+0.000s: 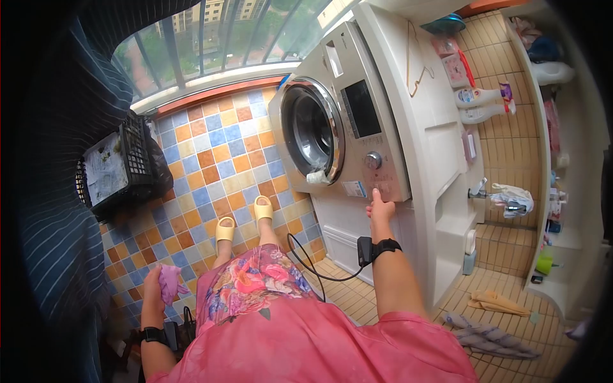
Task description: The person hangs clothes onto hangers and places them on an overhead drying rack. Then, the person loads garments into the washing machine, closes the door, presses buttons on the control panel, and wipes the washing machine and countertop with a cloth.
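Observation:
My right hand is at the lower corner of the control panel on the washing machine, one finger extended against the panel below the round knob. Its other fingers are curled, with nothing visible in them. The machine's round door has a pale object at its lower rim. A dark display sits above the knob. Down at the left, away from the machine, my left hand holds a pink-purple cloth.
A black crate with a bag inside stands on the tiled floor at left. White bottles, a hanger and a tap are at the sink side. A black cable hangs near my right wrist.

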Tool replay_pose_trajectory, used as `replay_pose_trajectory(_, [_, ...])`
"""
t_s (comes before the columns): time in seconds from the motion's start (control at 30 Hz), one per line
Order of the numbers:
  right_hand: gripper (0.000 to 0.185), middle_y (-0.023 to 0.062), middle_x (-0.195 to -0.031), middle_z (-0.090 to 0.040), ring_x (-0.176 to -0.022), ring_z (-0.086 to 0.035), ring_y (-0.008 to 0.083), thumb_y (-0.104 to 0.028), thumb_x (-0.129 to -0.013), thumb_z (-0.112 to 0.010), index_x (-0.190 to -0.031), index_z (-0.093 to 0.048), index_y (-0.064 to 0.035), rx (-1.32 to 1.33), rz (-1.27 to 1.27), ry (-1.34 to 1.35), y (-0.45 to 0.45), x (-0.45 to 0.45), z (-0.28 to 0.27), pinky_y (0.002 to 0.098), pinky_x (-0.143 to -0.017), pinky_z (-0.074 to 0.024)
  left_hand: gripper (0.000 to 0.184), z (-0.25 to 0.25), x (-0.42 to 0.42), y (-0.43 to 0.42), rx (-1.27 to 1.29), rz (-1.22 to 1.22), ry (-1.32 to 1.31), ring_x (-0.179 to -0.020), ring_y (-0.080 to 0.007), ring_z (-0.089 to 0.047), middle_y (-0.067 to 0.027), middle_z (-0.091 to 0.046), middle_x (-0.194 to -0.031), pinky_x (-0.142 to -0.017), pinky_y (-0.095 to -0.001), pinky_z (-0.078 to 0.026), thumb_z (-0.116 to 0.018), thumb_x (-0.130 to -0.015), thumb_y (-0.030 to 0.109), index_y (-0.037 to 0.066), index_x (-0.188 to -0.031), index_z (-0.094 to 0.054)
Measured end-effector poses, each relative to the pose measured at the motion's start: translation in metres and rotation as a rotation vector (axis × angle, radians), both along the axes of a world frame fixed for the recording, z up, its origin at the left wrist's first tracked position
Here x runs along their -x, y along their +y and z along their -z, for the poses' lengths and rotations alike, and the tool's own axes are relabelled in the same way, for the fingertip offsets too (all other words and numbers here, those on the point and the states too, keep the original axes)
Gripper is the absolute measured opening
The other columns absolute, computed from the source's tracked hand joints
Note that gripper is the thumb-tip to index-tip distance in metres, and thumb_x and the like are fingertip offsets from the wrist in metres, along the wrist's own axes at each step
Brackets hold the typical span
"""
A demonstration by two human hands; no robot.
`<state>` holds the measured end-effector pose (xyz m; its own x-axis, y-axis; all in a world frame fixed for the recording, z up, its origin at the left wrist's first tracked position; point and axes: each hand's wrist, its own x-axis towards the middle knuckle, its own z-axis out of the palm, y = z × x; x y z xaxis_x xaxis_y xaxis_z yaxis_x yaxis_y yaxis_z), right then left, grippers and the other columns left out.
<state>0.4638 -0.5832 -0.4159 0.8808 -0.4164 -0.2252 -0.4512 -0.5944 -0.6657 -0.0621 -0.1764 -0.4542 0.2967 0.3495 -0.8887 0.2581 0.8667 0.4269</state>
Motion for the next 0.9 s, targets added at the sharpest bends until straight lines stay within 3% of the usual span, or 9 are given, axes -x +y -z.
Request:
replay_pose_trajectory(0.5, [0.044,0.01,-0.071,-0.064,-0.048,-0.062,0.02,-0.034,-0.081,-0.078,-0.095,-0.06,0.0043,0.015,0.106,-0.039,0.005,-0.003,0.009,0.0314,-0.04,-0.0488,0.027,0.015,0.009,0.0,-0.028,0.003,-0.038,-0.079,-0.0222,-0.069,-0.0122,-0.069,-0.092,-0.068,-0.0339,-0.057,-0.053,-0.1,0.032,0.005,-0.098,-0.058])
replay_pose_trajectory(0.9, [0.043,0.01,-0.072,-0.062,-0.051,-0.062,0.0184,-0.037,-0.085,-0.075,-0.091,-0.059,0.0029,0.036,0.077,-0.028,0.006,-0.002,0.008,0.0296,-0.04,-0.0477,0.026,0.014,0.007,0.001,-0.02,0.009,-0.01,-0.079,-0.0221,-0.069,-0.0118,-0.069,-0.092,-0.069,-0.0344,-0.057,-0.054,-0.1,0.031,0.006,-0.096,-0.057])
